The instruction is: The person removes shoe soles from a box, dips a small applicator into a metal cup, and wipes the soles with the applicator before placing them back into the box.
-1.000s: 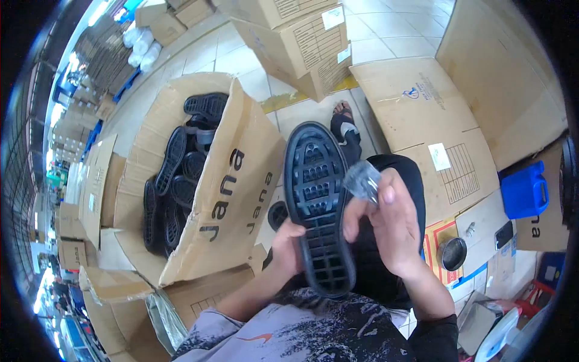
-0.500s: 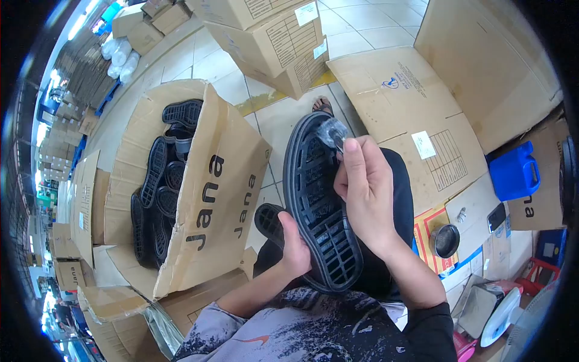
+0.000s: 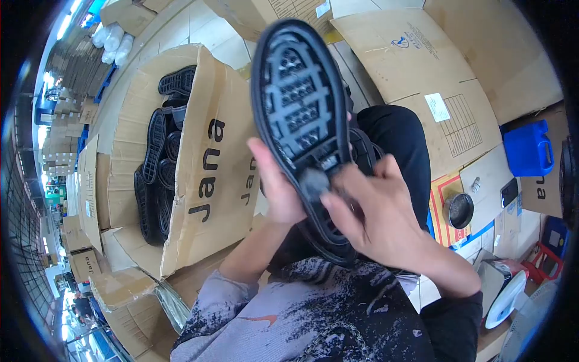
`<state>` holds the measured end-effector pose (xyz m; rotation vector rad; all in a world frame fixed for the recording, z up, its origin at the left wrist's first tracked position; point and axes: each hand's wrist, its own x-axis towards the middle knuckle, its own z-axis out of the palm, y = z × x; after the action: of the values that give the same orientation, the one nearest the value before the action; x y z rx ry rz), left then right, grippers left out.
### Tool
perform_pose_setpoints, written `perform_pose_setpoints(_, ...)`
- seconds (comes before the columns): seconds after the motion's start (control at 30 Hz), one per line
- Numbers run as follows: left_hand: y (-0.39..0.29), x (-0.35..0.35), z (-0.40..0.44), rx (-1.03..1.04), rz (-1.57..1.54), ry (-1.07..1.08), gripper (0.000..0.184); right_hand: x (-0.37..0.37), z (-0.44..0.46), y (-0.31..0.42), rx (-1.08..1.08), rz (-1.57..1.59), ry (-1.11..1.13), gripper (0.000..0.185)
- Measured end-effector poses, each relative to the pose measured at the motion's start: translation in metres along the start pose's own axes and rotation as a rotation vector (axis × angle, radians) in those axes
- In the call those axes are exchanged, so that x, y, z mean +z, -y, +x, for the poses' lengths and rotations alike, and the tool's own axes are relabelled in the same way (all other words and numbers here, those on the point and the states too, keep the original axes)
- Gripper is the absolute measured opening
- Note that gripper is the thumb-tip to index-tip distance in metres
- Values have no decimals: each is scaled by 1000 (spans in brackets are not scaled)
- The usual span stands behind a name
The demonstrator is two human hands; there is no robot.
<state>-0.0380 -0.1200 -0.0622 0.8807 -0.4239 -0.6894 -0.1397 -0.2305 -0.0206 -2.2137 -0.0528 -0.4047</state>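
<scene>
Left of centre, we see the left hand (image 3: 282, 192) clamped on a black sole (image 3: 300, 120) mid-frame; right of centre, the right hand (image 3: 389, 208) pinches a greyish wad (image 3: 313, 183) (blurred). Hard pressing, we judge, could twist a loosely held sole free.

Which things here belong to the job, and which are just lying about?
Apparently in use:
black shoe sole, in the left hand
blurred greyish wad, at the right hand
loose soles in the Jana box

Apparently just lying about:
blue jerrycan
black smartphone
</scene>
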Motion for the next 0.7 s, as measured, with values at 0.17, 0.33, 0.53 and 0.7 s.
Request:
perform_pose_setpoints(0.17, -17, -12, 8, -18, -321, 58, 90, -24, -31, 2, -151, -292, 278, 18)
perform_pose_setpoints(0.33, -11, 5, -8, -204, -602, -41, 87, -53, 23, -7, -403, -713, -125, 28)
perform_pose_setpoints(0.53, -8, 13, -17, -330, -298, 74, 95, -62, 77, -36, -656, -1149, -321, 20)
perform_pose_setpoints(0.7, -4, 3, -19, -395, -192, 43, 97, -73, 67, -39, -535, -1261, -227, 15)
